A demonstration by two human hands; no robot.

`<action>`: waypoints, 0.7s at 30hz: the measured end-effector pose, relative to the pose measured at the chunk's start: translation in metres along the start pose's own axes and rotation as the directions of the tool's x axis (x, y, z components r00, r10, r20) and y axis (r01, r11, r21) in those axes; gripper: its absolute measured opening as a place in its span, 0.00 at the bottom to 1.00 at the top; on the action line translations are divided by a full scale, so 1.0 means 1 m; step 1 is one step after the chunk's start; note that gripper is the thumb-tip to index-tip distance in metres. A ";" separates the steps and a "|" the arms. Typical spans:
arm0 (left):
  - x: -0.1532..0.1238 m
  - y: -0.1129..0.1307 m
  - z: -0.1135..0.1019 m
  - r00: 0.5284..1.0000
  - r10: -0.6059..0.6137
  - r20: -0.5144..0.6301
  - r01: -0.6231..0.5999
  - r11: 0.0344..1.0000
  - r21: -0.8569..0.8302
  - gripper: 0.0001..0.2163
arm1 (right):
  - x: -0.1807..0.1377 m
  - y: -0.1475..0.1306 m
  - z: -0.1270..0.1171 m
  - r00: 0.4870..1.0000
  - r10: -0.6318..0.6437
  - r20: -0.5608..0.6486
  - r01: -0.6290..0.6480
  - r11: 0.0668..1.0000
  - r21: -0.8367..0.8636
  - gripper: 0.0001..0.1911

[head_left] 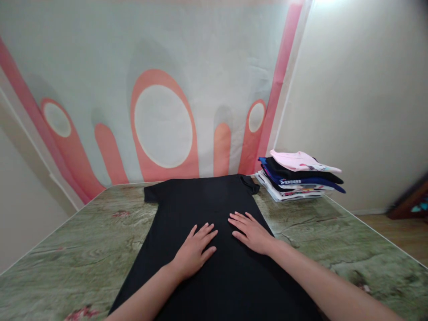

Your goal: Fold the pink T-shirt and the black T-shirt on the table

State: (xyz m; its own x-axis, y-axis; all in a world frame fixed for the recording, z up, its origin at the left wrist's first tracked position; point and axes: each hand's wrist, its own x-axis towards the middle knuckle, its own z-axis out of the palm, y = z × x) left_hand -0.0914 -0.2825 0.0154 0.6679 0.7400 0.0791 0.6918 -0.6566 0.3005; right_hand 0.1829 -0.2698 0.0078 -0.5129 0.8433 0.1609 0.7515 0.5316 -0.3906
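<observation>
A black short-sleeved T-shirt [207,200] lies spread out on the table, its sleeves toward the far edge and its lower end running out of view at the bottom. My left hand [195,249] rests palm down on the middle of the shirt, fingers spread. Just to its right, my right hand [250,232] lies flat on the cloth near the shirt's right side, fingers also apart. Neither hand grips anything. The right sleeve looks slightly bunched, while the left one lies flatter.
A stack of folded clothes [297,178], pink on top, sits at the table's far right corner. The table [90,240] has a greenish wood-grain cover. Behind it stands a backdrop [207,67] with coral arches, and a plain wall [361,98] rises at right.
</observation>
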 end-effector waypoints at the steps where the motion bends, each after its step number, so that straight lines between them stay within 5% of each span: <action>1: -0.002 -0.002 0.000 1.000 0.002 0.009 -0.002 1.000 -0.013 0.22 | -0.002 0.004 0.002 1.000 0.003 -0.010 -0.003 1.000 0.003 0.24; 10: -0.004 -0.003 -0.022 0.989 0.084 0.124 -0.064 0.986 -0.152 0.22 | -0.004 0.012 0.000 0.999 -0.021 -0.027 0.022 1.000 0.014 0.23; 14: -0.004 -0.008 -0.026 0.986 0.103 0.131 -0.062 0.958 -0.281 0.13 | -0.003 0.013 0.001 1.000 -0.012 -0.028 0.013 1.000 0.020 0.23; 21: -0.004 -0.008 -0.019 0.995 -0.040 -0.089 0.018 0.971 -0.237 0.12 | -0.004 0.010 -0.003 1.000 -0.018 -0.017 0.019 1.000 0.021 0.23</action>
State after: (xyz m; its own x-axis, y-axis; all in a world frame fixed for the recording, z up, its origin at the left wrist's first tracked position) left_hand -0.1045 -0.2771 0.0306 0.6124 0.7760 0.1513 0.6189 -0.5896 0.5190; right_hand 0.1939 -0.2681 0.0062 -0.5194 0.8346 0.1836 0.7329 0.5455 -0.4065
